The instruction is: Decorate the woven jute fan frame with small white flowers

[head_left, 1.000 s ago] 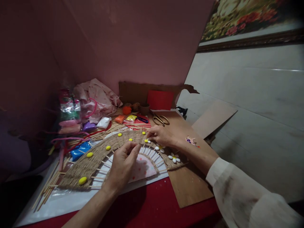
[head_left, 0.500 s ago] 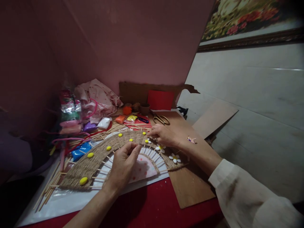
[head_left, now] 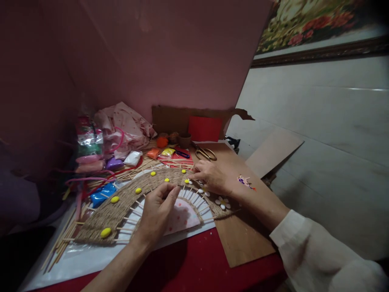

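A half-round fan (head_left: 126, 211) of brown twine woven over thin sticks lies flat, dotted with yellow clay discs (head_left: 114, 199). White petals round a yellow centre form a clay flower (head_left: 223, 202) near its right end. My right hand (head_left: 209, 175) is over the right part of the band, its index finger stretched to the band beside a yellow disc with white petals. The other fingers curl under the palm. Above the inner sticks, my left hand (head_left: 159, 211) keeps thumb and fingertips pinched; anything between them is too small to make out. Polka-dot cloth (head_left: 185, 217) fills the fan's centre.
Behind the fan are loose sticks (head_left: 146, 152), bags of coloured clay such as blue (head_left: 103, 194) and white (head_left: 133, 158), and pink cloth (head_left: 126, 125). Gold-handled scissors (head_left: 206, 154) rest on a brown board (head_left: 243, 239) at right. A red tablecloth (head_left: 182, 267) shows in front.
My right hand has shifted slightly and turned, with the index finger now lower, nearer the yellow disc with petals. My left hand stays in its pinch at the same place.
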{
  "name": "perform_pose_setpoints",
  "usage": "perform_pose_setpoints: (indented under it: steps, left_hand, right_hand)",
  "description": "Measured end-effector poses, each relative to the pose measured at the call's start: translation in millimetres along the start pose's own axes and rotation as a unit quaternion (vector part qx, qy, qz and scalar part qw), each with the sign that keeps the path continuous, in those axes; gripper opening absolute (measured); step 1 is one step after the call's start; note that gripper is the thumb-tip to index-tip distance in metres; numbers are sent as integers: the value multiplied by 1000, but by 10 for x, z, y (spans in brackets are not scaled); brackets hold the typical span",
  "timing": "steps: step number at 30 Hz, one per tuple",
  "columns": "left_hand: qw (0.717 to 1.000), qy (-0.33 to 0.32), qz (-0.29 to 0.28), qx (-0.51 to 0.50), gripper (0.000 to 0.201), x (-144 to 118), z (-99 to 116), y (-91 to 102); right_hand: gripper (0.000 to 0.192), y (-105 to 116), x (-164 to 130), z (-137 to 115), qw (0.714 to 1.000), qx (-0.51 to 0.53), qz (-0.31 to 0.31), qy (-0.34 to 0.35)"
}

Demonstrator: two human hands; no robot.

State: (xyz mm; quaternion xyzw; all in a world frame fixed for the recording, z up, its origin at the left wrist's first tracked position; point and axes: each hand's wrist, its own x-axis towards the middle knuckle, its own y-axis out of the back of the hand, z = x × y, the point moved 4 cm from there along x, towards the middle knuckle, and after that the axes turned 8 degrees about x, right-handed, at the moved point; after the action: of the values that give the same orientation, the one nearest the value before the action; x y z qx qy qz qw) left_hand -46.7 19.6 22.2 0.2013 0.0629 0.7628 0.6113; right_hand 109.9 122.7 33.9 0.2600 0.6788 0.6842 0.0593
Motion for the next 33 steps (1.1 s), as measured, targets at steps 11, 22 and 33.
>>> perform_pose_setpoints:
  steps: [11, 22, 33]
  left_hand:
    - [1000, 2, -5, 2, 25, 6, -1, -5]
    - [1000, -2, -16, 21, 26, 12, -5, -21]
    - [999, -12, -16, 42, 27, 3, -37, -18]
  right_hand:
    - [31, -13, -79, 10, 1000, -19, -2, -18]
    - [31, -44, -61, -18, 1000, -18, 5, 6]
    - [27, -62, -62, -66, 999, -43, 1, 24]
